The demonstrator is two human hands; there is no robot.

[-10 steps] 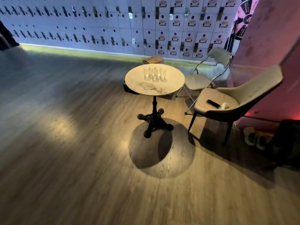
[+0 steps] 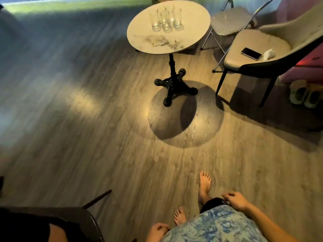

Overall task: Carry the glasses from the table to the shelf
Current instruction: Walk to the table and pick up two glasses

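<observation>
From the head camera we look down across a wood-grain floor (image 2: pixel 87 137) at a round table (image 2: pixel 192 39) on a black pedestal base (image 2: pixel 174 84). The glasses (image 2: pixel 166 19) stand upright in a tight cluster toward the far edge of the tabletop, touching or nearly touching one another; how many there are we cannot tell for sure, since the rear ones hide behind the front ones. The near half of the tabletop shows only a dark smudged patch.

To the right of the table we see a folding chair (image 2: pixel 229 21) with a checked seat, and nearer, a padded chair (image 2: pixel 258 42) carrying a phone (image 2: pixel 251 53) and a small white object (image 2: pixel 268 54) near its seat's right edge. Slippers (image 2: pixel 304 95) lie on the floor below it.

Our left hand (image 2: pixel 157 232) and right hand (image 2: pixel 236 200) hang low at the bottom edge, well apart from the table, fingers loosely curled on nothing. Two bare feet (image 2: pixel 204 186) stand on the floor. A dark chair (image 2: pixel 70 222) fills the lower left corner.
</observation>
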